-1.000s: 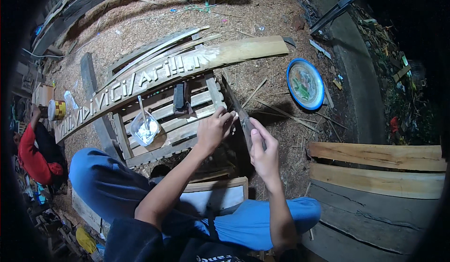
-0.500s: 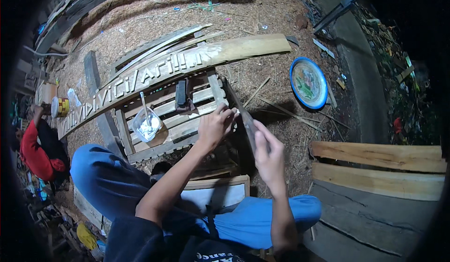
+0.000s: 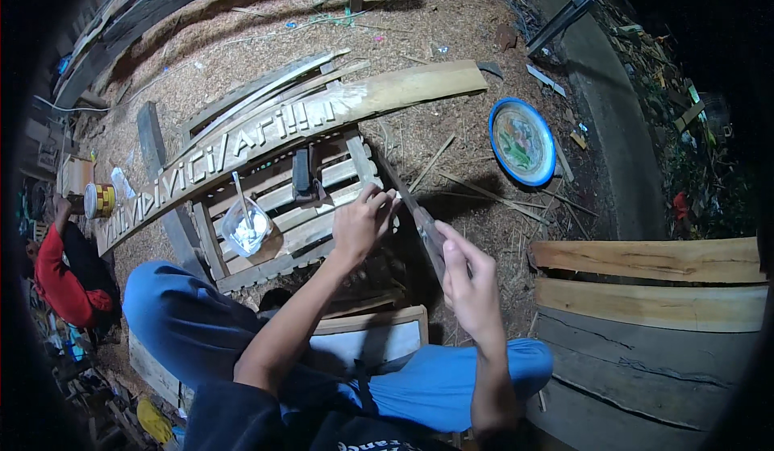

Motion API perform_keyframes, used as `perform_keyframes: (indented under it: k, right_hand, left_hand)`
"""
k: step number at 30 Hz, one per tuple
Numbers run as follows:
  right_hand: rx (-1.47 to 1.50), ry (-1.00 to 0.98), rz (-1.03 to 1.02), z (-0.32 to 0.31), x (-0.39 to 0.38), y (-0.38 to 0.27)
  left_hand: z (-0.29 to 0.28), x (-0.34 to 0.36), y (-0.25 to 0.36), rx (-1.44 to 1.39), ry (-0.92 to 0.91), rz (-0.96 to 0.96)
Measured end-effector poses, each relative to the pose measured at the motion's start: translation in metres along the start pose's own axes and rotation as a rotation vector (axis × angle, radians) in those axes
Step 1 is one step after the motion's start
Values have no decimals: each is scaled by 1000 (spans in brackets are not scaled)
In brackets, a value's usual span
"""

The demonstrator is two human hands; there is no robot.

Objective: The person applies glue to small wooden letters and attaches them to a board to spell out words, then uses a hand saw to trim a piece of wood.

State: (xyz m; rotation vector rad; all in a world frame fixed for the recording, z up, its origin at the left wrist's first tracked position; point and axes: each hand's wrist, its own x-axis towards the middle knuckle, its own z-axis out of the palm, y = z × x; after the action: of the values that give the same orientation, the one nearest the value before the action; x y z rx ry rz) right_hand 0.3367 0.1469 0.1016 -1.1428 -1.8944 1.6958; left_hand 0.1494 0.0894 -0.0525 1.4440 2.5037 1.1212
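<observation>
My right hand (image 3: pixel 469 286) is wrapped round a long, flat, dark blade-like tool (image 3: pixel 424 224), which slants up and left past my other hand. Its exact kind is unclear. My left hand (image 3: pixel 361 224) is closed in a pinch beside the tool; whatever its fingertips hold is too small to make out. Beyond them a long curved wooden board (image 3: pixel 415 88) with raised pale wooden letters lies across a slatted wooden crate (image 3: pixel 278 241). On the slats sit a clear plastic tub (image 3: pixel 247 229) of white paste with a stick in it, and a dark block-shaped object (image 3: pixel 303 173).
A blue-rimmed round tray (image 3: pixel 493 141) lies on the shavings-covered ground at right. Planks (image 3: pixel 645 261) are at lower right, thin sticks (image 3: pixel 500 195) nearer the middle. At far left, a person in a red sleeve (image 3: pixel 60 270) has a hand by a yellow-and-red can (image 3: pixel 100 201).
The view has shifted slightly. My right hand and the tool sit a little lower relative to my left hand, which keeps its pinch.
</observation>
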Motion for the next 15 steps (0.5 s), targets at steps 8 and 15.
perform_keyframes:
  k: [8,15]
  right_hand:
    - [-61,-12,-42,-3,-5,3]
    - [-76,-44,-83,14,11,11]
  left_hand:
    - [4,-4,1,-20,34,30]
    - [6,-4,-1,-55,23,35]
